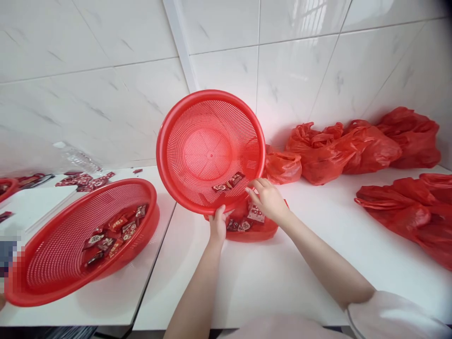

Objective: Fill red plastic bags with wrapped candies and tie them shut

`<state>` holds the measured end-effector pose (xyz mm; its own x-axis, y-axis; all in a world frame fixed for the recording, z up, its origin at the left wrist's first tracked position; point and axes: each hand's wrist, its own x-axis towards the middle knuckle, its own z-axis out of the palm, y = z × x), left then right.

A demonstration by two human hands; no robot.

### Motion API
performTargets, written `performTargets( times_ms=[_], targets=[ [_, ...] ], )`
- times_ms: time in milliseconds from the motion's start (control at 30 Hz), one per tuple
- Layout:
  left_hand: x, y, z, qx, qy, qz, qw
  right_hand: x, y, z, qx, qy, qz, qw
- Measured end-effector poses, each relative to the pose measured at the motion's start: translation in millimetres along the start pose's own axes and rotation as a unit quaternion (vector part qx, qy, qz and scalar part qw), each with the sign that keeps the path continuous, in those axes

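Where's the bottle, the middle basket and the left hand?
Bottle [80, 158]: head view, on its clear side.
Middle basket [206, 150]: head view, on its bare bottom, seen from inside.
Left hand [218, 227]: head view, on the middle of the hand.

Glossy, grey-veined white wall tiles [300, 66] reflect light above two white tables [332, 207]

Left hand [218, 227]: on the raised basket [208, 153], lower rim, the grip!
Right hand [267, 200]: just right, by the same rim.
Sachets [236, 179]: inside, up and right of the grip!
Open bag [252, 234]: below that rim, right of the grip.
Other basket [52, 256]: out left, next table [106, 313], more sachets [118, 226] inside!
Bottle [79, 157]: far left, behind loose sachets [84, 181].
Row of bags [319, 155]: back right, along the wall [293, 70]; nearer bag [406, 202], far right!
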<state>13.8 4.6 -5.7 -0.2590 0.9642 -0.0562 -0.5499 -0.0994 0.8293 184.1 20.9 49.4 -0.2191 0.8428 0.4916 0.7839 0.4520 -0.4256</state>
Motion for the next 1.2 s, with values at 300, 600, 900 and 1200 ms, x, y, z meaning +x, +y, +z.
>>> performTargets(
  times_ms=[300, 600, 900, 1200],
  targets=[
    [-10.3, -26.8, -3.1, 0.008, -0.049, -0.043, 0.998, -8.3, 1.1, 26.7, -0.011, -0.103, -0.164, 0.981],
    [-8.5, -14.0, 0.6, -0.013, -0.066, -0.039, 0.997, -7.4, -1.6, 15.0, 0.015, -0.098, -0.148, 0.984],
    [-3.4, -2.9, 2.2, -0.049, -0.073, -0.051, 0.995, -2.6, 6.5, 9.9, 0.219, -0.124, -0.169, 0.953],
    [3.0, 1.0, 1.3, -0.018, -0.041, -0.033, 0.998, 3.6, 11.0, 2.9, 0.146, -0.079, -0.131, 0.977]
  ],
)
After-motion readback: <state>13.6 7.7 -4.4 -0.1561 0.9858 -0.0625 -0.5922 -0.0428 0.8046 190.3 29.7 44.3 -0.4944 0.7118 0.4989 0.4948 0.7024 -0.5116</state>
